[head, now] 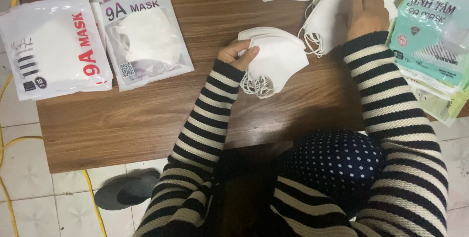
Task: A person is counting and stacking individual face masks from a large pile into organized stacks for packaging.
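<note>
My left hand [238,53] grips a small stack of folded white face masks [273,61] at its left edge, their ear loops hanging toward me on the low wooden table [146,115]. Farther right, my right hand [364,15] rests palm down on a bigger pile of loose white masks [332,7] at the table's far side. Both arms wear black-and-cream striped sleeves.
Two clear packets of white masks [53,46] [144,34] lie at the left of the table. A stack of green mask packets [432,37] sits at the right edge. A dark slipper [124,193] and a yellow cable [93,198] lie on the tiled floor.
</note>
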